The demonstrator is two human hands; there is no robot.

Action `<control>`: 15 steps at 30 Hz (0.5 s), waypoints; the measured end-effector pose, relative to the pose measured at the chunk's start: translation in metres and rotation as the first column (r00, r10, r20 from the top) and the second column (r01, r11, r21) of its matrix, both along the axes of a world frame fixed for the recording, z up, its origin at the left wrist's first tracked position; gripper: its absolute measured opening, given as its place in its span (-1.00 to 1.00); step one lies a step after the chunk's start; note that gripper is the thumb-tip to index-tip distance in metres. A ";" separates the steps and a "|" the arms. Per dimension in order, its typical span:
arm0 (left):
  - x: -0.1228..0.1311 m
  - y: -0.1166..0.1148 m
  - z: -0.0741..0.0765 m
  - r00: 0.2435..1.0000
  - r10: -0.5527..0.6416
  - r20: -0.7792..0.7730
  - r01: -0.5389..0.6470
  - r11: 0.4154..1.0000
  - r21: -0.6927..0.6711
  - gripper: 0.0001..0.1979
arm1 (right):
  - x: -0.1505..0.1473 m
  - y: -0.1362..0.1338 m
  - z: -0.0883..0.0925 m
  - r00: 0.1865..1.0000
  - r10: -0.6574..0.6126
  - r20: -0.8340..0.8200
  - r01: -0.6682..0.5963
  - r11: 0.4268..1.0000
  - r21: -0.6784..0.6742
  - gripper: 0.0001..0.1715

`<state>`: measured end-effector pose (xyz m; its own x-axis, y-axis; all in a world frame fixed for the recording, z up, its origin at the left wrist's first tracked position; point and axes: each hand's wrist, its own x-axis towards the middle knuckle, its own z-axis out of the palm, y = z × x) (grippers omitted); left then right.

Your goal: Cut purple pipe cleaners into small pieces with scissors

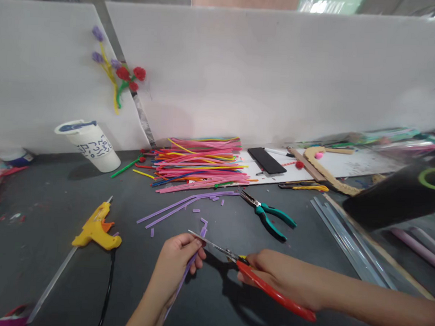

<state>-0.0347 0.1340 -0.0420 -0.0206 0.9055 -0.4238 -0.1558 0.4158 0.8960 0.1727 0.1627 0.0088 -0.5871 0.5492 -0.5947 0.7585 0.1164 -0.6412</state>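
Note:
Between the thumb and fingers of my left hand is a long purple pipe cleaner, its bent tip sticking up past the thumb. My right hand grips red-handled scissors, whose blades reach left to the pipe cleaner near my left thumb. Whether the blades touch it I cannot tell. Beyond my hands lie several short purple cut pieces and longer purple pipe cleaners. Teal-handled pliers rest on the dark table behind the scissors.
A yellow glue gun with its cord is at left, near a white cup. Colourful pipe cleaners are heaped at the back beside a black phone. Clear glue sticks and a large black cylinder stand at right.

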 end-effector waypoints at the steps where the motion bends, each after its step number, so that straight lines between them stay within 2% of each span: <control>1: 0.000 0.000 -0.002 1.000 -0.004 0.005 0.004 1.000 0.000 -0.81 | 0.000 0.000 -0.001 1.000 -0.002 0.005 0.002 1.000 -0.008 -0.41; 7: -0.001 0.001 -0.005 0.999 -0.004 0.033 0.004 1.000 -0.012 -0.81 | 0.000 0.000 -0.010 0.997 -0.083 0.005 0.083 0.997 0.003 -0.46; 9: 0.000 0.000 -0.001 0.999 0.001 0.046 0.000 1.000 -0.009 -0.81 | -0.003 0.003 -0.012 0.978 -0.203 -0.045 0.200 0.978 -0.057 -0.52; 12: 0.004 -0.002 0.007 0.997 -0.023 0.078 0.022 1.000 0.013 -0.79 | -0.013 0.010 -0.014 0.901 -0.413 -0.130 0.382 0.899 -0.213 -0.60; 13: 0.006 -0.003 0.009 0.996 -0.036 0.088 0.033 0.999 0.034 -0.77 | -0.017 0.012 -0.014 0.876 -0.451 -0.170 0.405 0.880 -0.248 -0.64; 15: 0.009 -0.004 0.013 0.994 -0.053 0.091 0.045 0.995 0.087 -0.66 | -0.027 0.014 -0.014 0.844 -0.464 -0.270 0.401 0.879 -0.256 -0.69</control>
